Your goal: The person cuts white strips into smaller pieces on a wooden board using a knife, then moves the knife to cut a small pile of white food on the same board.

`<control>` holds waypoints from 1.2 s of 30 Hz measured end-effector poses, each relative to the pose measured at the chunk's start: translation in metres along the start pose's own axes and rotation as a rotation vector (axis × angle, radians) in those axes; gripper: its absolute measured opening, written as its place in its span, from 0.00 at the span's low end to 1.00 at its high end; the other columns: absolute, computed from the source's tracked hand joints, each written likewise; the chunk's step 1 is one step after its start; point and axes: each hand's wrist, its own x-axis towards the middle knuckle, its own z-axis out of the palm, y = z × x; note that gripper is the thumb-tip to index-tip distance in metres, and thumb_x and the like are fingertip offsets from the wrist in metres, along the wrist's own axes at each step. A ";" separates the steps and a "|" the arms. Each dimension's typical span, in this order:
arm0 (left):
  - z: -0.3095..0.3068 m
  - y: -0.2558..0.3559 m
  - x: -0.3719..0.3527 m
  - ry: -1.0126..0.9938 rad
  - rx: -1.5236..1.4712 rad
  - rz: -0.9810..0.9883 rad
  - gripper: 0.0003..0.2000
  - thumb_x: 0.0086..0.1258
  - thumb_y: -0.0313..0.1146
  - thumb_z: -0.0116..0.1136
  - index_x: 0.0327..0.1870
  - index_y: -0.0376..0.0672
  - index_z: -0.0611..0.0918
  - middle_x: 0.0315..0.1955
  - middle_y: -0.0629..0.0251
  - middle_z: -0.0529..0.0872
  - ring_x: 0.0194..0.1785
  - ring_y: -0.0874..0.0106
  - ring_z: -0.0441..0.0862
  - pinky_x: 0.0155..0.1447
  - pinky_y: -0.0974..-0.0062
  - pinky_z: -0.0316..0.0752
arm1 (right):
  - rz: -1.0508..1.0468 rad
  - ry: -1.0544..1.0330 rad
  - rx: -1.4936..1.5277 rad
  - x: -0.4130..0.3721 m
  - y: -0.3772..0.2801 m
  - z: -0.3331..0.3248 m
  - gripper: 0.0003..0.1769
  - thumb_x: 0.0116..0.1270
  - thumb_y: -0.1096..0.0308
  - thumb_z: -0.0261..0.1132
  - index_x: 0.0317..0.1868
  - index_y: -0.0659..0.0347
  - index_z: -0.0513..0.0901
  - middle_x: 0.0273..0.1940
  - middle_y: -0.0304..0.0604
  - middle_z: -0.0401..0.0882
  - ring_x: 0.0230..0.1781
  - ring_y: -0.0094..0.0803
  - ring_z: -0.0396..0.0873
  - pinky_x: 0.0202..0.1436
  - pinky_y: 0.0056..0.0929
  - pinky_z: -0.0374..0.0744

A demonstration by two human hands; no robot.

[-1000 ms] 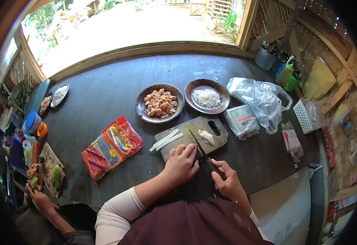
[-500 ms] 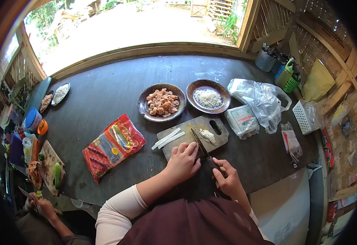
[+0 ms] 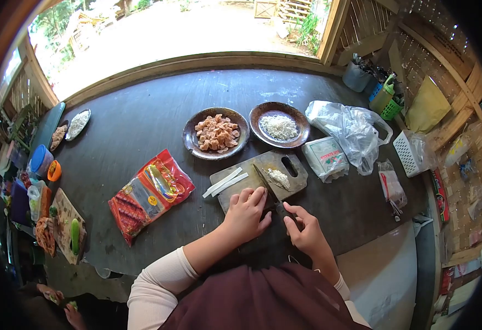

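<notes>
A wooden cutting board (image 3: pixel 241 171) lies in front of me with white strips (image 3: pixel 227 182) on its left part and a small pile of chopped white pieces (image 3: pixel 278 179) on its right part. My left hand (image 3: pixel 246 214) is on the board's near edge, fingers bent and close together beside the blade; what lies under the fingertips is hidden. My right hand (image 3: pixel 306 231) is closed around the dark handle of a knife (image 3: pixel 265 184), whose blade points away across the board. Behind the board stand a plate (image 3: pixel 189 144) of sliced sausage (image 3: pixel 217 133) and a plate (image 3: pixel 255 110) of chopped white pieces (image 3: pixel 279 127).
A red sausage packet (image 3: pixel 150 198) lies left of the board. To the right are a white package (image 3: pixel 326 158), a plastic bag (image 3: pixel 351 132) and a white basket (image 3: pixel 407 154). At far left, a co-worker's hands (image 3: pixel 71 314) show below a board with a cucumber (image 3: pixel 75 236).
The view has shifted slightly. The co-worker's hands have moved down and apart, and their knife is no longer visible. My hands keep nearly the same places at the board.
</notes>
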 end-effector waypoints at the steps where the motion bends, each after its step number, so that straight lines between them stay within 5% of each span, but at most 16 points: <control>1: 0.001 0.000 0.000 0.000 0.003 -0.001 0.30 0.63 0.46 0.60 0.61 0.33 0.77 0.60 0.59 0.75 0.62 0.61 0.70 0.60 0.61 0.66 | 0.005 0.003 -0.016 -0.004 -0.002 -0.001 0.19 0.68 0.72 0.63 0.59 0.67 0.80 0.29 0.41 0.80 0.27 0.19 0.66 0.33 0.22 0.72; 17: 0.000 -0.005 -0.001 -0.016 -0.009 0.001 0.30 0.63 0.45 0.60 0.63 0.35 0.76 0.60 0.61 0.75 0.64 0.61 0.70 0.61 0.61 0.68 | 0.017 0.003 -0.120 -0.004 -0.004 0.000 0.20 0.68 0.71 0.63 0.59 0.65 0.79 0.36 0.50 0.84 0.30 0.22 0.73 0.39 0.24 0.76; 26: -0.003 -0.013 -0.006 -0.019 -0.123 0.014 0.27 0.65 0.41 0.59 0.64 0.38 0.76 0.62 0.61 0.75 0.64 0.59 0.70 0.63 0.60 0.69 | 0.009 0.003 -0.085 0.015 -0.004 0.007 0.20 0.68 0.71 0.63 0.60 0.65 0.79 0.34 0.47 0.84 0.29 0.20 0.73 0.37 0.24 0.76; 31: -0.002 -0.015 -0.006 -0.013 -0.126 0.032 0.27 0.65 0.41 0.59 0.64 0.39 0.75 0.62 0.61 0.75 0.65 0.58 0.70 0.64 0.59 0.69 | 0.003 0.008 -0.042 0.030 -0.012 0.012 0.21 0.70 0.70 0.63 0.62 0.63 0.79 0.29 0.43 0.82 0.24 0.19 0.74 0.30 0.22 0.75; 33: -0.003 -0.014 -0.007 -0.020 -0.121 0.027 0.28 0.65 0.42 0.59 0.65 0.39 0.75 0.62 0.60 0.74 0.65 0.58 0.70 0.64 0.58 0.68 | 0.107 -0.051 0.040 0.029 -0.016 0.011 0.21 0.73 0.70 0.61 0.65 0.58 0.76 0.22 0.36 0.76 0.15 0.17 0.70 0.17 0.19 0.68; 36: -0.001 -0.015 -0.007 -0.016 -0.101 0.034 0.29 0.65 0.42 0.59 0.67 0.41 0.73 0.63 0.60 0.74 0.65 0.57 0.70 0.63 0.58 0.69 | 0.044 0.011 0.081 0.021 -0.009 0.013 0.20 0.73 0.69 0.60 0.65 0.57 0.76 0.23 0.37 0.77 0.15 0.17 0.71 0.17 0.19 0.69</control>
